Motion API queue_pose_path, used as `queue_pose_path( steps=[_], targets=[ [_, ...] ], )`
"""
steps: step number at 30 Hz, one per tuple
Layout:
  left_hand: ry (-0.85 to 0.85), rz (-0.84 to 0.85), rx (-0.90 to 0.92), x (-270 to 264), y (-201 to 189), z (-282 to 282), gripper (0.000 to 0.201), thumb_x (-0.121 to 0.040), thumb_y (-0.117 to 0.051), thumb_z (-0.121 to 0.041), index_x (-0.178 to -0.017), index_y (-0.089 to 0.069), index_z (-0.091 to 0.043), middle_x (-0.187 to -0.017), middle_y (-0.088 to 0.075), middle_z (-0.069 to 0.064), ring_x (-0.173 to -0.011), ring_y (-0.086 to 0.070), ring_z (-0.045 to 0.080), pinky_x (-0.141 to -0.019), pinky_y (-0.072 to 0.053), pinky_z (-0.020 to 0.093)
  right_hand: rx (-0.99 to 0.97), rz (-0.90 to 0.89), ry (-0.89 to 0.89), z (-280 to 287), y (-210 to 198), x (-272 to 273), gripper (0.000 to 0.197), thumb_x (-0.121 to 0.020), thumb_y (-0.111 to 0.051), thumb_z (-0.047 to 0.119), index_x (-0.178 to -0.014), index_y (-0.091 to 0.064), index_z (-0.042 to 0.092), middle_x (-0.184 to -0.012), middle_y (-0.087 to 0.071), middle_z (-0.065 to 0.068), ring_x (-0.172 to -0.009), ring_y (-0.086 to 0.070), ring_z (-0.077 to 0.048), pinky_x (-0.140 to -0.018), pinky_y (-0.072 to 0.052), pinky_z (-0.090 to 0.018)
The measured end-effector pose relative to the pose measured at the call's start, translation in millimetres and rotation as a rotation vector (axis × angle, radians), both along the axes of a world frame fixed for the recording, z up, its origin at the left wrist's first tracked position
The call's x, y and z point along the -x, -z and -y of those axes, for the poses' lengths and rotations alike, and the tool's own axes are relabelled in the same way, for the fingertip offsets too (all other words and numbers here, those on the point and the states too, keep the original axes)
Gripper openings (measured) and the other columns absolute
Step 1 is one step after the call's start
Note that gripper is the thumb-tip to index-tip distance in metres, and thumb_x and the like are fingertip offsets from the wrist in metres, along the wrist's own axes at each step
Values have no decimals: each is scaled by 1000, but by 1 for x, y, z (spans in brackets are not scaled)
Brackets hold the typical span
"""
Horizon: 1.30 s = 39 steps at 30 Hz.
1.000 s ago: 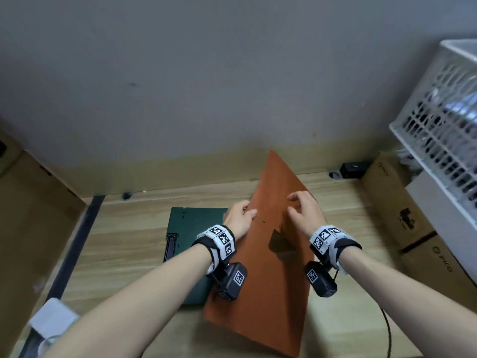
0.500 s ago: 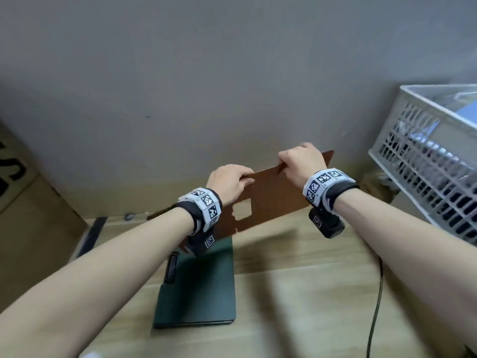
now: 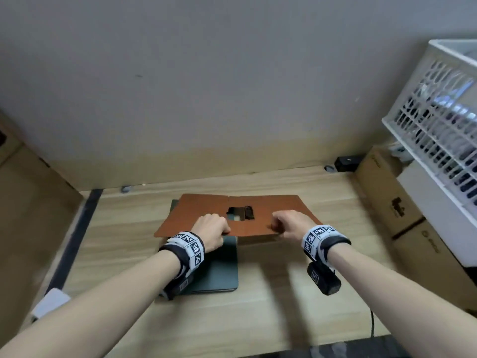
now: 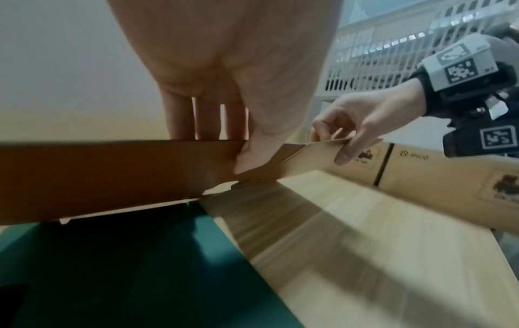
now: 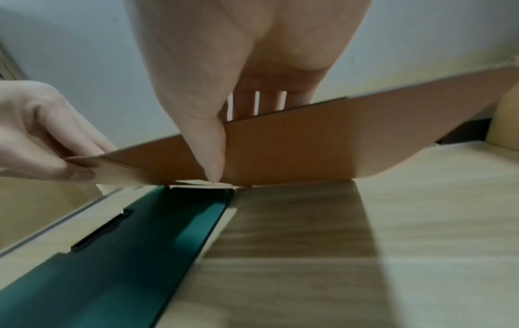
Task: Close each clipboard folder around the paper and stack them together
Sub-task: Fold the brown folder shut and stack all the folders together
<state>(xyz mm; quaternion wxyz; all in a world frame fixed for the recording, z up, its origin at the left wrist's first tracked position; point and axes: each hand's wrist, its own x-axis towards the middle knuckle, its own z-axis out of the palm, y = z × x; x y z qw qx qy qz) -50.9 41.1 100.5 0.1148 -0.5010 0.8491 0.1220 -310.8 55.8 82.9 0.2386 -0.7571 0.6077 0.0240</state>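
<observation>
A brown clipboard folder (image 3: 206, 213) hangs spread open above the wooden desk (image 3: 284, 319), its near edge raised, a dark clip (image 3: 245, 212) showing through a cut-out in its middle. My left hand (image 3: 212, 231) pinches the near edge left of the cut-out, thumb under and fingers over. My right hand (image 3: 291, 224) pinches the same edge on the right. A dark green folder (image 3: 219, 267) lies shut on the desk, partly under the brown one. From the left wrist the brown folder (image 4: 98, 177) hangs over the green folder (image 4: 126, 266). From the right wrist the brown folder (image 5: 323, 151) and the green folder (image 5: 112, 255) show likewise.
A white slatted crate (image 3: 436, 120) sits on cardboard boxes (image 3: 392, 197) at the right. A small black device (image 3: 347, 160) lies at the desk's back right, against the wall. A white object (image 3: 50, 302) lies by the desk's left edge. A black cable (image 3: 371, 324) runs off the front right.
The brown folder, raised upright toward the wall half a second ago, has come down nearly flat over the far end of the green folder. Both hands have kept their grip on its edge.
</observation>
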Motion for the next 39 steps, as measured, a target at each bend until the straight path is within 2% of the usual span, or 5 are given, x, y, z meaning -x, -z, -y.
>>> queue_pose_path(
  steps=[8, 14, 21, 34, 39],
  targets=[
    [119, 95, -62, -2, 62, -31, 26, -76, -58, -8, -94, -73, -16, -97, -74, 8, -93, -66, 34, -74, -51, 33, -173, -79, -54, -37, 89, -10, 87, -79, -72, 20, -153, -27, 26, -162, -23, 4, -146, -28, -20, -116, -34, -40],
    [79, 150, -190, -9, 107, -66, 26, -86, -54, -3, -104, -71, -10, -100, -71, 14, -97, -65, 36, -77, -50, 36, -245, -74, -73, -68, 133, -21, 84, -87, -66, 38, -155, -19, 22, -166, -7, 3, -151, -15, -18, -120, -27, -40],
    [-287, -193, -395, -33, 136, -66, 33, -86, -52, -14, -107, -76, -23, -113, -75, -2, -105, -69, 24, -95, -54, 37, -89, -2, -13, -58, 139, -27, 52, -94, -34, 54, -127, -57, 22, -143, -44, 2, -125, -48, -21, -103, -44, -39],
    [-757, -297, -255, -119, 121, -60, 82, -91, -57, -12, -157, -10, -15, -166, -2, 8, -153, -6, 26, -122, -13, 37, -99, -131, 102, -39, 159, -46, 82, -89, -56, 56, -154, -20, 20, -164, -17, 2, -148, -24, -19, -115, -34, -38],
    [-939, -425, -289, -120, 126, -56, 82, -87, -58, -11, -157, -16, -20, -166, -13, 6, -153, -14, 23, -124, -16, 39, -95, -157, 78, -38, 155, -43, 75, -92, -52, 54, -153, -23, 23, -163, -18, 6, -148, -24, -17, -110, -40, -38]
  ],
)
